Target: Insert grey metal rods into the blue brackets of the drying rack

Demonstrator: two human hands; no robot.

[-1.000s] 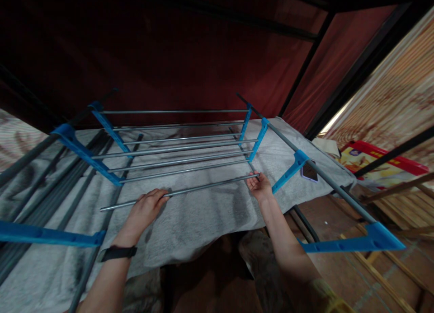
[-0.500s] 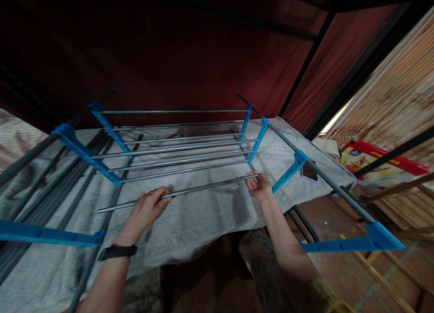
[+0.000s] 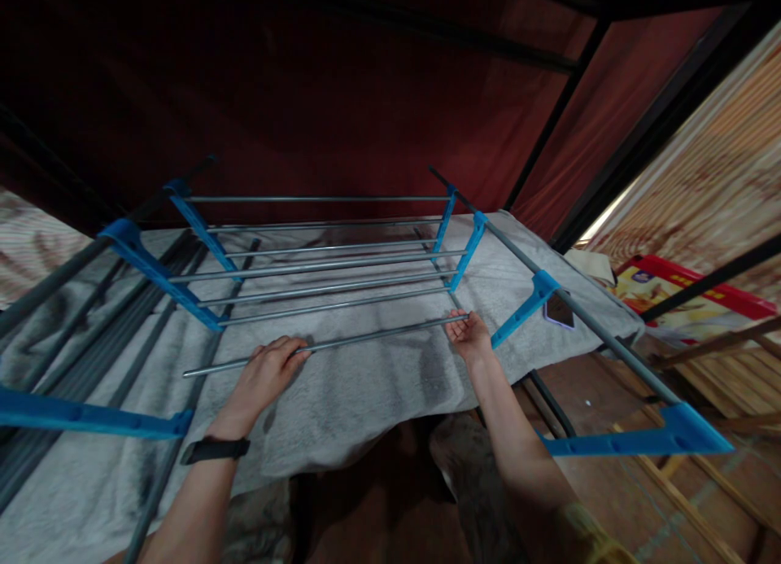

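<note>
Head view: left hand (image 3: 267, 374), right hand (image 3: 469, 337) hold rod (image 3: 378, 334); box (image 3: 683, 291) lettering unreadable

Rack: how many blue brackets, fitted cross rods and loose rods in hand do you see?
blue brackets: 7
fitted rods: 6
loose rod: 1
Total: 14

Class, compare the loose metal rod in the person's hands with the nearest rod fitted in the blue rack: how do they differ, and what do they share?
The loose rod is gripped by the left hand and right hand; the fitted rod is untouched. The loose rod's left end hangs free; the fitted rod's ends sit in blue brackets. Both are thin, grey metal and straight.
</note>
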